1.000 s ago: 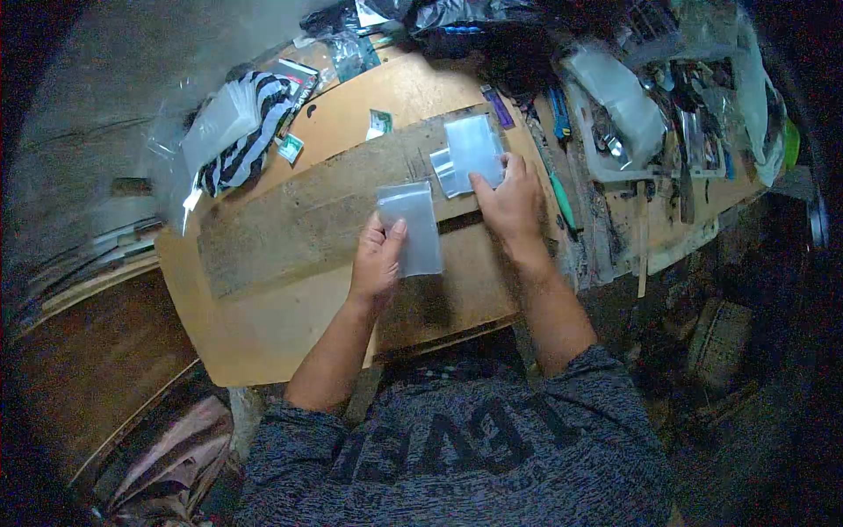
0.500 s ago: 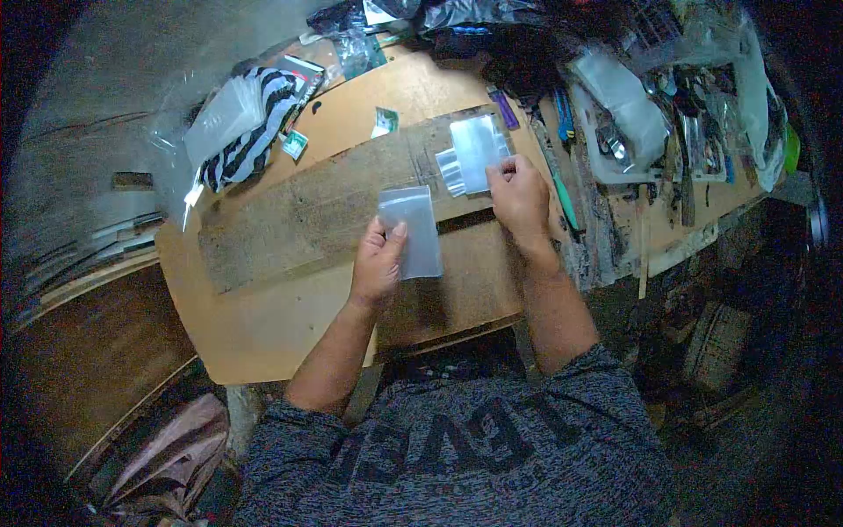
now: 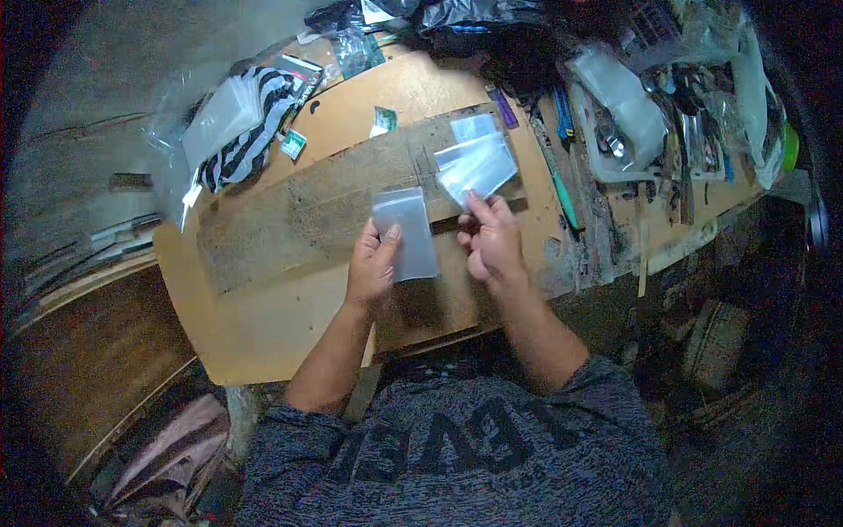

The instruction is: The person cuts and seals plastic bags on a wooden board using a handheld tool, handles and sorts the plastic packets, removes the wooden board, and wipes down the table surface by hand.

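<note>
My left hand (image 3: 374,268) is closed on a clear plastic bag (image 3: 413,233), with the thumb lying over its near left side; whether it is one bag or a stack I cannot tell. A second clear plastic bag (image 3: 488,169) is pinched at its lower left corner between the thumb and fingertips of my right hand (image 3: 493,241). It slants over other clear bags (image 3: 472,128) lying on the wooden board (image 3: 325,193), partly covering them. Light glares off these bags, so their number and contents are unclear.
Left on the table (image 3: 263,338) lies a black-and-white striped bag (image 3: 248,149) with clear plastic on it. Small green-and-white packets (image 3: 294,144) sit behind the board. A green-handled tool (image 3: 564,200) and a tray (image 3: 628,174) of metal items are at right.
My right hand has moved toward me and to the left, drawing a clear bag off the pile and turning it aslant. My left hand has barely moved with its bag.
</note>
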Available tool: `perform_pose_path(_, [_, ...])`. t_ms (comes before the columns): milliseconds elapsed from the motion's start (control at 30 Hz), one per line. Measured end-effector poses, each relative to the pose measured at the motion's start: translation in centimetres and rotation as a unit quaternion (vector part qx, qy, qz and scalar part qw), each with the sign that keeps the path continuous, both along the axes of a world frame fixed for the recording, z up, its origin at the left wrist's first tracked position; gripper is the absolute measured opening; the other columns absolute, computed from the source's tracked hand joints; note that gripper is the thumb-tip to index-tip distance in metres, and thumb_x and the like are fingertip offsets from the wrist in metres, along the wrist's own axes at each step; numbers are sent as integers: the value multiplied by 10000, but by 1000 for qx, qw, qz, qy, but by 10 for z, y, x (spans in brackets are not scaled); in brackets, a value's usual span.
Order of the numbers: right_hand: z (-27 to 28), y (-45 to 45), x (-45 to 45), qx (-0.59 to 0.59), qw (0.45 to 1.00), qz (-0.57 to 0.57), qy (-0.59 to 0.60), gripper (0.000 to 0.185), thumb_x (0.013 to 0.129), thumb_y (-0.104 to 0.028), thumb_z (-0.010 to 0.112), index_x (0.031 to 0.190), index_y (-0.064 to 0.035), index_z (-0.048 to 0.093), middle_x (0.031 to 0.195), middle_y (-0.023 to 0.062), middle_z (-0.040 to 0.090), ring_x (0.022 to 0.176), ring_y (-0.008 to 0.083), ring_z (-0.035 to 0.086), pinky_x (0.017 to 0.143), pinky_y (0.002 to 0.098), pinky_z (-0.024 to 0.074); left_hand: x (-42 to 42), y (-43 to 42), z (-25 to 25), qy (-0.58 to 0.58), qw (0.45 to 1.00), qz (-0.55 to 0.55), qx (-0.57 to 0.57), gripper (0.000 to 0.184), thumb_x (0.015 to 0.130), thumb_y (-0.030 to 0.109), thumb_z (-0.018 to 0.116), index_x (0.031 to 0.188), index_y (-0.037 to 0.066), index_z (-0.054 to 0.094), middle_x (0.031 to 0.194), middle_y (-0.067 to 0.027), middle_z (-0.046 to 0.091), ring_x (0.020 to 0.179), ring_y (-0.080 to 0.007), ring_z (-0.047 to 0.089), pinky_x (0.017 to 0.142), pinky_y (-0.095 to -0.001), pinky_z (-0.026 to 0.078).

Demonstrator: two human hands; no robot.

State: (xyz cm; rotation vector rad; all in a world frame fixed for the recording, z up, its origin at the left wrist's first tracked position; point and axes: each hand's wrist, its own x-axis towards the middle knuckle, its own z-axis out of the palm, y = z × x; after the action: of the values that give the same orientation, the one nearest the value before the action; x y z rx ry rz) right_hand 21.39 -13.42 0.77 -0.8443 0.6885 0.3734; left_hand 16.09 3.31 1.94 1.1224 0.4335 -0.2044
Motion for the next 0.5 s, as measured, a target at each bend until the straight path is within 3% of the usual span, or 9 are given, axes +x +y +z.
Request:
perform_pose_path(267, [-7, 1, 3, -8, 998, 66, 1, 164, 895, -198, 619, 984, -93, 531, 860, -3, 598, 718, 87, 602, 500, 215, 437, 0, 2, 7, 19, 1000, 8, 2, 214, 962, 146, 492, 1166, 86, 522, 1039, -17, 618, 885, -109, 584, 783, -286, 493])
perform_pose_path(400, [8, -16, 5, -62, 977, 203, 3, 224, 904, -214, 603, 1027, -29, 573, 904, 38, 629, 707, 113, 627, 545, 233, 487, -1, -1, 6, 31, 999, 20, -7, 215, 963, 147, 494, 1167, 86, 519, 1009, -15, 623, 875, -106, 586, 771, -282, 496])
perform_pose_path(467, [14, -25, 4, -348, 895, 235, -147, 257, 862, -199, 628, 989, 19, 580, 834, 80, 649, 636, 153, 602, 479, 294, 477, -2, 2, -2, 3, 1000, 6, 9, 212, 960, 142, 499, 1162, 83, 523, 996, -14, 626, 860, -107, 590, 773, -283, 495])
perform_pose_path(500, [8, -30, 6, -420, 869, 189, -183, 359, 810, -238, 684, 1029, 20, 563, 898, 137, 627, 762, 257, 613, 638, 369, 495, -3, 2, 0, 3, 1000, 8, 9, 212, 960, 142, 499, 1162, 83, 523, 996, -14, 626, 860, -107, 590, 773, -283, 495])
